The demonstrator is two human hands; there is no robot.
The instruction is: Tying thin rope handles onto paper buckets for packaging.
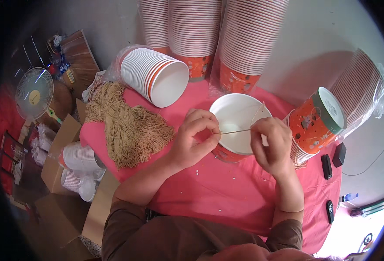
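A thin tan cord [236, 132] is stretched taut between my hands, across the mouth of a white-lined paper bucket [231, 108]. My left hand [199, 135] pinches one end between thumb and forefinger at the bucket's left rim. At its right side, my right hand [271, 144] grips the cord with curled fingers. A loose bit of cord shows against the far right inner wall of the bucket, which stands upright on the pink-covered table [192, 191]. To the left of my left hand lies a big bundle of tan cords [131, 126].
Tall bucket stacks [248, 39] in clear plastic stand at the back. One stack [157, 76] lies sideways at the back left; upside-down orange buckets [311, 124] lean at the right. Small black objects [327, 166] rest by the right edge. Cardboard boxes [65, 152] and a fan [34, 93] stand left.
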